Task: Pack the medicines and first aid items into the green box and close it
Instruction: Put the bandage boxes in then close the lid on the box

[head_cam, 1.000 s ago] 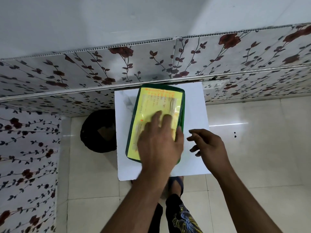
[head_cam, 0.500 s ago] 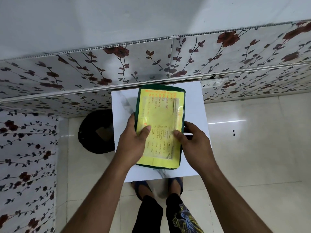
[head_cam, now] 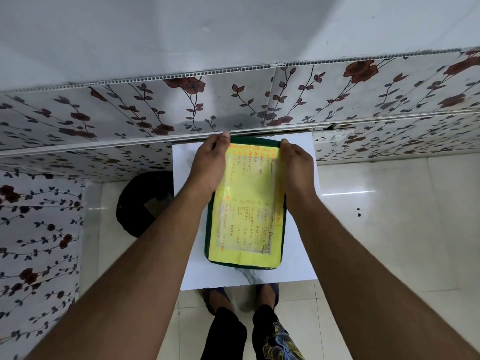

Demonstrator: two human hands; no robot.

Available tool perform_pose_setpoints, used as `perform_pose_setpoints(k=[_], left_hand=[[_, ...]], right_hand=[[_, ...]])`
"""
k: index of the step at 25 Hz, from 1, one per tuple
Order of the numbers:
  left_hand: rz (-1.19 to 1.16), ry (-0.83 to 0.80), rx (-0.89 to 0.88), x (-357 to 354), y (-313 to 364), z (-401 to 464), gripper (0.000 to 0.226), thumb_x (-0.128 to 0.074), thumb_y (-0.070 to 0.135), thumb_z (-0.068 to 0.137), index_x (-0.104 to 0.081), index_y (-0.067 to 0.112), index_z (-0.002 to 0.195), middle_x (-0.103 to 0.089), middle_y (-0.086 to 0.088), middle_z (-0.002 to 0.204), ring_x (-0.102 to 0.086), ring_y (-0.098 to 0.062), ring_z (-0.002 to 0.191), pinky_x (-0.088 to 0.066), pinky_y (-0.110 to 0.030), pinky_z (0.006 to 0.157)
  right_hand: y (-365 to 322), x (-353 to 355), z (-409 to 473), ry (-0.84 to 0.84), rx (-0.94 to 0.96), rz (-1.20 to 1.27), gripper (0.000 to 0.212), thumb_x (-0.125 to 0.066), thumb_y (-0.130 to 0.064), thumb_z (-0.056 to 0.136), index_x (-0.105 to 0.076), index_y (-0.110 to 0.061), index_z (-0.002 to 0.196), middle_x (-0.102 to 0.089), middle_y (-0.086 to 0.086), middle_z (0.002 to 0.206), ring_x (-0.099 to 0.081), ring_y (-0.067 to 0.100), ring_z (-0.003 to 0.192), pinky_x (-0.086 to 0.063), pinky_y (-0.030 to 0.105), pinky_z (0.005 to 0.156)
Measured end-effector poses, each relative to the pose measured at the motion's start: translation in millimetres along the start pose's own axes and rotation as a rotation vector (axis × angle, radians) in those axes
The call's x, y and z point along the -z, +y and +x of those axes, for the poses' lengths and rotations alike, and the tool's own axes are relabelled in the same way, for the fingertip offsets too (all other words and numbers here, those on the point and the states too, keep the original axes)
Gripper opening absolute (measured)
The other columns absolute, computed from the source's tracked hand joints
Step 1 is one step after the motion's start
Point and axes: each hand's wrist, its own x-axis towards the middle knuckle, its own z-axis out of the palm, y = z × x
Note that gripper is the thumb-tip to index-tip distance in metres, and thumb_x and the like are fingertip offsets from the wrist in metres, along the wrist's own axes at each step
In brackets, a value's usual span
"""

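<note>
Green box [head_cam: 245, 261] (lid down) sits between both hands' fingers [head_cam: 285, 146] at its far corners.

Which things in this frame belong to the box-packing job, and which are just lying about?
Part of the job:
- green box, lid shut, yellow handwritten sheet on top
- left hand and right hand, pressed on the lid's far corners
- white table under the box

Lying about:
- black round object on the floor, left of the table

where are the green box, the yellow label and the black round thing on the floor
green box [head_cam: 283, 224], head view, right green edge
yellow label [head_cam: 246, 224], head view, middle of sheet
black round thing [head_cam: 135, 203], head view, its top
</note>
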Motion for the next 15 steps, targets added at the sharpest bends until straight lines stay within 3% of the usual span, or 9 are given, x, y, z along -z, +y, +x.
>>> perform_pose_setpoints(k=[2, 4, 8, 15], left_hand=[[-0.017, 0.029, -0.016, -2.6, -5.0, -1.2, 0.031, -0.038, 0.052, 0.097, -0.059, 0.032, 0.108, -0.064, 0.007, 0.097, -0.059, -0.011, 0.091, -0.045, -0.028, 0.082], [-0.024, 0.074, -0.038, -4.0, -6.7, -4.0, 0.024, -0.035, 0.046, 0.1, -0.054, 0.034, 0.109, -0.059, 0.016, 0.096, -0.054, -0.001, 0.089, -0.041, -0.02, 0.075], [-0.052, 0.103, -0.057, -7.3, -6.8, -1.0, 0.027, -0.036, 0.045, 0.1, -0.058, 0.031, 0.107, -0.065, 0.003, 0.106, -0.059, -0.015, 0.097, -0.044, -0.03, 0.081], [-0.05, 0.122, -0.094, -10.0, -12.1, 3.5, 0.035, -0.036, 0.045, 0.099, -0.062, 0.022, 0.099, -0.063, -0.008, 0.084, -0.055, -0.021, 0.075, -0.041, -0.033, 0.067]], right_hand=[[3.5, -1.3, 2.4, 0.016, 0.009, 0.039, 0.034, -0.049, -0.032, 0.1, -0.064, -0.017, 0.074, -0.064, -0.002, 0.068, -0.06, 0.018, 0.069, -0.044, 0.031, 0.068], [7.1, -1.7, 3.4, 0.016, 0.027, 0.076, 0.032, -0.051, -0.03, 0.099, -0.066, -0.016, 0.074, -0.066, 0.001, 0.071, -0.061, 0.02, 0.071, -0.046, 0.033, 0.07], [5.5, -3.8, 6.9, 0.041, 0.035, 0.078, 0.031, -0.052, -0.027, 0.099, -0.068, -0.014, 0.076, -0.067, 0.002, 0.072, -0.062, 0.02, 0.07, -0.047, 0.032, 0.069], [6.0, -2.5, 10.4, 0.04, 0.038, 0.018, 0.032, -0.052, -0.029, 0.099, -0.07, -0.015, 0.076, -0.065, 0.0, 0.069, -0.059, 0.019, 0.069, -0.045, 0.033, 0.07]])
